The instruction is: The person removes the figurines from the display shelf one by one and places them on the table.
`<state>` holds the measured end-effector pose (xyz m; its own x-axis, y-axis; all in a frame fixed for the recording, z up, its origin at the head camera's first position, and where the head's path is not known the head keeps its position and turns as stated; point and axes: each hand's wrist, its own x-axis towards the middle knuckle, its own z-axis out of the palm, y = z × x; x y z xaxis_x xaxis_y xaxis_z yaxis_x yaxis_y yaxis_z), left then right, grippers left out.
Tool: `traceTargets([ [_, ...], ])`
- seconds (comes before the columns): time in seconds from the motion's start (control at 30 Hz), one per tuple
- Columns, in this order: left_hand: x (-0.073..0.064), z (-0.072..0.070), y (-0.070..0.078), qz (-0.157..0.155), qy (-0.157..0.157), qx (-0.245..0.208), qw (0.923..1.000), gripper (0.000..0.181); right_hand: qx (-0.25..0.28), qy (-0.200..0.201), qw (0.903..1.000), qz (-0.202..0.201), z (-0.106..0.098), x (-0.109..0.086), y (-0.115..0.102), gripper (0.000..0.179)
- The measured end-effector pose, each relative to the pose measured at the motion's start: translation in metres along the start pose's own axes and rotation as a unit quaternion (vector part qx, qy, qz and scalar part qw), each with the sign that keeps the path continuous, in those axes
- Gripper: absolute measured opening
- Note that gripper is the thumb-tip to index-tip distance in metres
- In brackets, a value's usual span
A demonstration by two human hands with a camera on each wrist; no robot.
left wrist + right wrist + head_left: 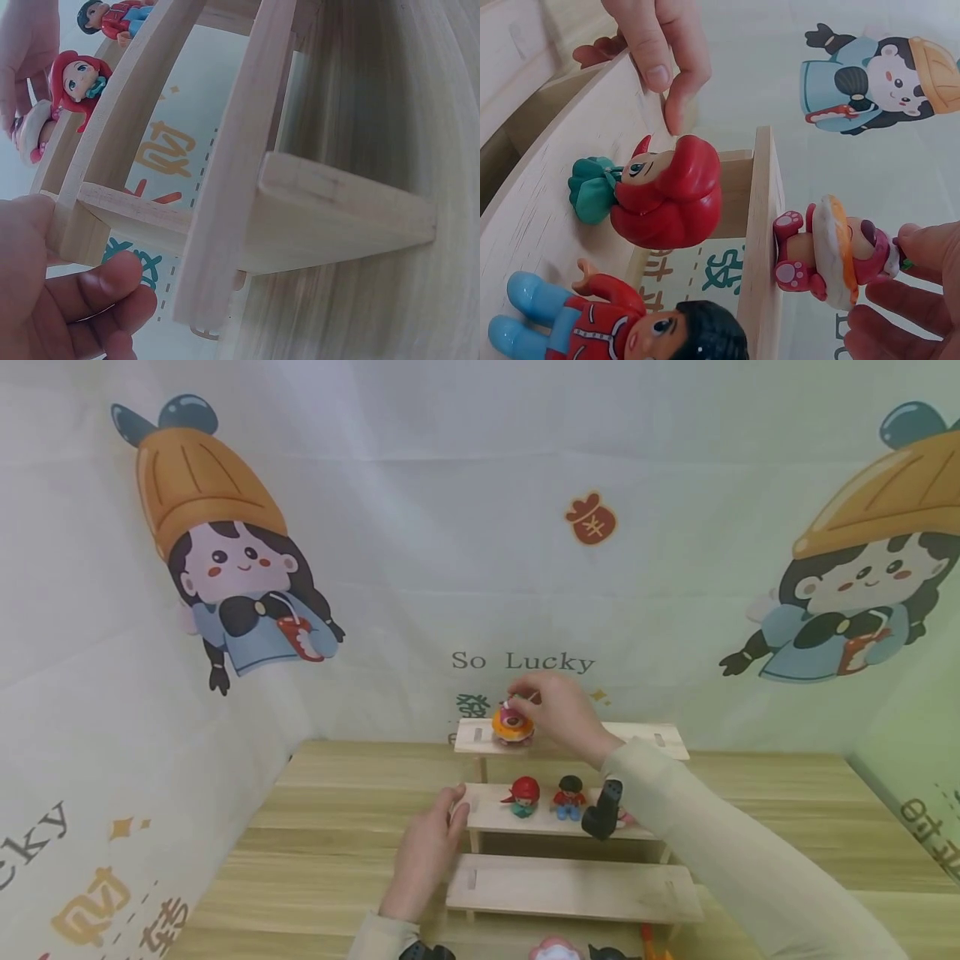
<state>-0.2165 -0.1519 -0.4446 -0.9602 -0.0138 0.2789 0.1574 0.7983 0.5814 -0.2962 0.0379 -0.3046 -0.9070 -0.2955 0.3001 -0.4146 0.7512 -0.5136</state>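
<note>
On the top step of a wooden tiered stand (574, 891), a pink bear figurine (799, 255) sits in an orange-and-white ring. My right hand (561, 708) pinches it at the top of its head, thumb and finger together; its feet are right at the board in the right wrist view. My left hand (429, 847) grips the left end of the step below, as the right wrist view also shows. Along that step stand a red-haired figurine (525, 797) in green and a dark-haired figurine (570, 797) in a red jacket and blue trousers.
A pinkish toy (626, 817) farther right on that step is mostly hidden by the right wrist camera (603, 810). At the bottom edge are a pink-and-white toy (555, 949), a dark pointed one (611, 953) and something orange (658, 947). Printed cloth (420, 568) hangs behind the wood-grain table (315, 827).
</note>
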Motion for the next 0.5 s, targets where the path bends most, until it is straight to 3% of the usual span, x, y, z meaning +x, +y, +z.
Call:
traceTargets([
  [0.23,-0.0006,-0.0017,-0.0001,-0.007,-0.002,-0.006,1.0,0.034,-0.002,-0.002,1.0,-0.007,-0.0011,-0.0025,-0.0024,0.018],
  [0.5,-0.0002,-0.0017,0.0007,-0.019,-0.016,-0.006,0.9997,0.036,-0.008,0.031,0.9989,-0.033,-0.0001,-0.0084,-0.0018,0.019],
])
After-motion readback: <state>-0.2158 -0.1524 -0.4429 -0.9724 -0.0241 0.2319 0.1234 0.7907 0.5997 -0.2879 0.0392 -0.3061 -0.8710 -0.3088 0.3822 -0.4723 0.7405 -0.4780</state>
